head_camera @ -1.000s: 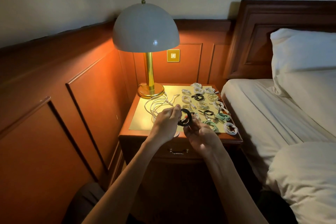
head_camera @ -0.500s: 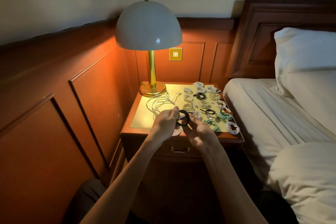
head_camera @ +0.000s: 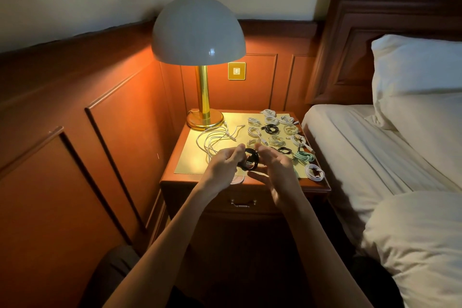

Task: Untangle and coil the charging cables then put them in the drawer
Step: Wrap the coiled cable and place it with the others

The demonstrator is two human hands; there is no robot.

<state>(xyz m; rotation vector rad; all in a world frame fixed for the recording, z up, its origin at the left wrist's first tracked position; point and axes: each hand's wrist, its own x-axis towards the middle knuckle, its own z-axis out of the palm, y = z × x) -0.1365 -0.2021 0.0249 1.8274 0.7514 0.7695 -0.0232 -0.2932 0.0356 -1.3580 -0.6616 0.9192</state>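
Coiling step: my left hand [head_camera: 222, 170] pinches the black coil [head_camera: 252, 161] over the worktop's [head_camera: 168, 177] 6 o'clock edge; right hand [head_camera: 276, 170] hovers loose-fingered at its 3 o'clock, holding nothing; next, I judge, secure the end, then open the drawer [head_camera: 240, 197].

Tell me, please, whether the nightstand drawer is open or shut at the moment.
Shut: the drawer sits flush in the nightstand front, handle facing out, and none of its inside shows.

right hand [head_camera: 277, 170] opened, seemingly off black coil [head_camera: 250, 162]
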